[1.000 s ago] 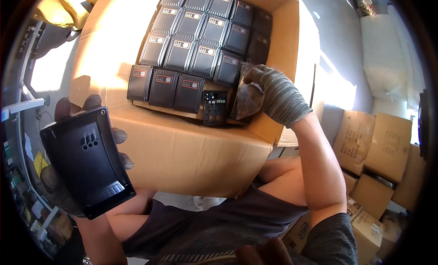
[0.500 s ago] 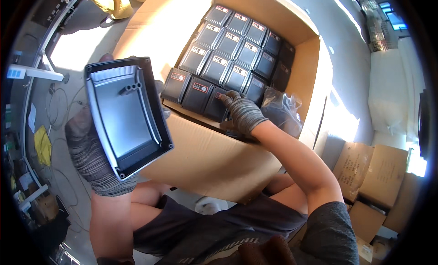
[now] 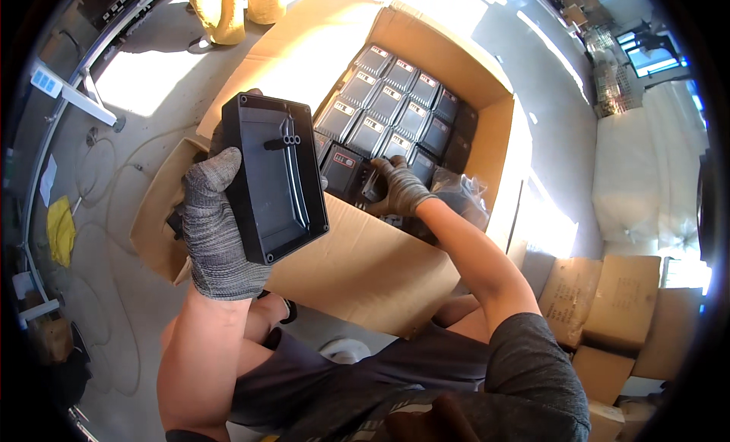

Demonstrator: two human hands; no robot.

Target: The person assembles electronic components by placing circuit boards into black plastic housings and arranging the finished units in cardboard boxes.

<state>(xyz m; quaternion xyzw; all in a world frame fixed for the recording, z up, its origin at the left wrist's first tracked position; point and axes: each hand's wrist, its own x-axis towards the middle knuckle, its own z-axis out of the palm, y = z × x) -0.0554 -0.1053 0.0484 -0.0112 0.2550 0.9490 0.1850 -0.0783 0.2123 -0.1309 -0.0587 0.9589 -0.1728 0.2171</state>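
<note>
Head cam: your L hand (image 3: 215, 233) wraps the black shell (image 3: 277, 183) from its L & underside, thumb on the side wall, hollow facing you, prob. so the inside is in view, and it hangs over the carton's (image 3: 449, 52) L front, blocking part of the black units (image 3: 370, 135), packed tight, likely vs. shifting. Your R hand (image 3: 403, 191) is half-curled at a dark part (image 3: 372, 188) in the front row; can't tell if gripped. Clear bag (image 3: 465, 197) crowds that wrist, front flap (image 3: 357, 268) stands nearest you, stacked cartons (image 3: 623, 297) off R.
</note>
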